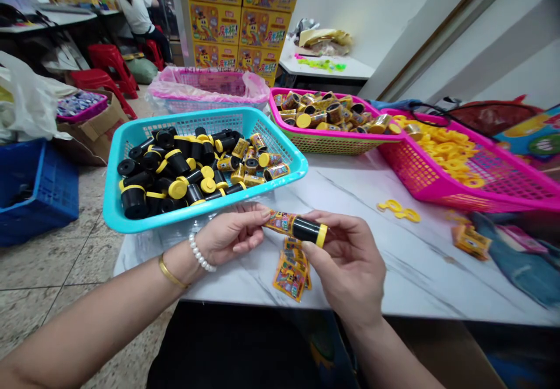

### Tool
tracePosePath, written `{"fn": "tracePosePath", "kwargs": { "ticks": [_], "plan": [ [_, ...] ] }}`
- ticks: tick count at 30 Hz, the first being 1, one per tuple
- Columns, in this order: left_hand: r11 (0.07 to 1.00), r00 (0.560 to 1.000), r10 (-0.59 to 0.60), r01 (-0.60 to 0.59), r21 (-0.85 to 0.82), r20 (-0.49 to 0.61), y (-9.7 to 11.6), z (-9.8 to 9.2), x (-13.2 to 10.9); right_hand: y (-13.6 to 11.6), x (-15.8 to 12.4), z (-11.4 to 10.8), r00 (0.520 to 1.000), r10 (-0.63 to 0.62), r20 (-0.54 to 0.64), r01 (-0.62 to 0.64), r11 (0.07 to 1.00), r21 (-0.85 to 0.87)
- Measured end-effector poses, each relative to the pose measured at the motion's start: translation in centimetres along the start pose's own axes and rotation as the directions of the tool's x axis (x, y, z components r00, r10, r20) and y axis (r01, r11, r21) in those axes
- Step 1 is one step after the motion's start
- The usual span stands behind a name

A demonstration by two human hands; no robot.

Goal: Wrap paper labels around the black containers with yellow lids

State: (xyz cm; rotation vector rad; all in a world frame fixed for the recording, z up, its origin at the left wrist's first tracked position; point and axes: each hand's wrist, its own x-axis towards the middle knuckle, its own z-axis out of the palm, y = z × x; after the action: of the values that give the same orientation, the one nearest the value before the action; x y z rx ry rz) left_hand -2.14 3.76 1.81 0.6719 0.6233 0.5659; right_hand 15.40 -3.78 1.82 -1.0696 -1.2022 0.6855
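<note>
Above the marble-patterned table my left hand [236, 231], wearing a pearl bracelet, pinches the end of a printed orange sleeve [280, 221]. The sleeve lies against the bottom end of a small black cylinder [306, 230] with a yellow cap. My right hand [352, 260] grips this cylinder near its cap between thumb and fingers. How far the sleeve is pulled over the cylinder I cannot tell. Beneath both hands lies a small pile of flat printed sleeves [290, 275]. A teal basket [114, 191] beyond my left hand holds plain black cylinders and several wrapped ones.
A pink basket [332, 143] of wrapped cylinders stands behind. At right, a magenta basket [437, 185] holds yellow plastic rings; loose yellow pieces [399, 210] and a sleeve bundle [471, 240] lie nearby. Printed cartons [240, 21] are stacked behind. A person [137, 10] sits far left.
</note>
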Motion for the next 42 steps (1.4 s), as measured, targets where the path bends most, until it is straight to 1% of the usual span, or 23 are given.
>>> {"fn": "tracePosePath", "kwargs": {
  "ticks": [5,7,9,12,13,14,17,18,19,21,23,25,28,31,34,36,39,40,41,42],
  "plan": [
    [0.995,0.995,0.100,-0.099,-0.012,0.019,-0.1,0.2,0.0,0.3,-0.2,0.0,0.990,0.129,0.057,-0.133,0.989,0.070],
    [0.995,0.995,0.098,-0.098,0.001,0.004,-0.1,0.4,-0.1,0.4,-0.1,-0.2,0.985,0.149,0.088,-0.156,0.984,0.081],
    [0.996,0.995,0.092,-0.092,0.022,-0.048,-0.1,0.5,-0.1,0.4,0.1,-0.4,0.990,0.118,0.083,-0.124,0.990,0.066],
    [0.981,0.973,0.186,-0.176,0.078,-0.140,-0.2,0.6,-0.3,0.3,0.4,-0.8,0.998,0.035,0.057,-0.038,0.998,0.048],
    [0.973,0.966,0.218,-0.205,0.102,-0.137,-0.3,0.5,-0.3,0.3,0.5,-1.0,0.998,0.018,0.066,-0.021,0.999,0.045],
    [0.968,0.968,0.229,-0.215,0.126,-0.105,-0.3,0.5,-0.4,0.3,0.6,-1.1,0.996,0.011,0.092,-0.015,0.999,0.040],
    [0.962,0.985,0.166,-0.174,0.209,0.056,-0.5,0.3,-0.4,0.5,0.6,-1.6,0.975,-0.002,0.224,0.014,0.999,-0.052],
    [0.958,0.986,0.144,-0.160,0.239,0.082,-0.5,0.2,-0.3,0.7,0.6,-1.7,0.964,-0.008,0.264,0.039,0.993,-0.111],
    [0.952,0.988,0.132,-0.149,0.268,0.080,-0.6,0.2,-0.2,0.8,0.6,-1.7,0.956,-0.019,0.291,0.072,0.982,-0.173],
    [0.942,0.991,0.129,-0.136,0.305,0.041,-0.7,0.3,0.0,0.9,0.6,-1.8,0.947,-0.065,0.313,0.155,0.949,-0.273],
    [0.938,0.989,0.148,-0.144,0.316,0.012,-0.8,0.5,0.2,0.9,0.7,-1.6,0.937,-0.142,0.320,0.251,0.909,-0.334],
    [0.933,0.984,0.176,-0.171,0.316,0.015,-0.8,0.7,0.4,0.8,0.9,-1.4,0.916,-0.207,0.344,0.334,0.869,-0.366],
    [0.930,0.981,0.190,-0.192,0.312,0.038,-0.7,0.6,0.2,0.6,1.4,-1.1,0.891,-0.246,0.382,0.395,0.834,-0.385],
    [0.960,0.992,0.119,-0.126,0.252,0.045,-0.5,0.1,-0.1,0.9,1.7,-1.3,0.874,-0.274,0.402,0.442,0.794,-0.418],
    [0.980,0.999,0.034,-0.037,0.195,0.021,-0.2,-0.4,-0.2,1.1,1.8,-1.6,0.867,-0.285,0.408,0.460,0.771,-0.441],
    [0.974,0.999,0.020,-0.026,0.223,0.030,-0.2,-0.6,0.0,1.2,1.8,-1.7,0.861,-0.285,0.421,0.468,0.769,-0.435],
    [0.959,0.997,0.074,-0.077,0.274,0.022,-0.4,-0.6,0.2,1.1,1.7,-1.8,0.857,-0.267,0.442,0.459,0.786,-0.415],
    [0.954,0.995,0.098,-0.100,0.283,0.018,-0.4,-0.5,0.3,1.0,1.6,-1.8,0.865,-0.252,0.433,0.438,0.800,-0.410],
    [0.948,0.992,0.125,-0.127,0.291,0.026,-0.5,-0.4,0.2,1.0,1.4,-1.8,0.884,-0.229,0.408,0.400,0.821,-0.406],
    [0.936,0.986,0.162,-0.168,0.310,0.044,-0.6,-0.3,0.2,1.0,1.3,-1.8,0.912,-0.185,0.367,0.334,0.854,-0.399]
  ]
}}
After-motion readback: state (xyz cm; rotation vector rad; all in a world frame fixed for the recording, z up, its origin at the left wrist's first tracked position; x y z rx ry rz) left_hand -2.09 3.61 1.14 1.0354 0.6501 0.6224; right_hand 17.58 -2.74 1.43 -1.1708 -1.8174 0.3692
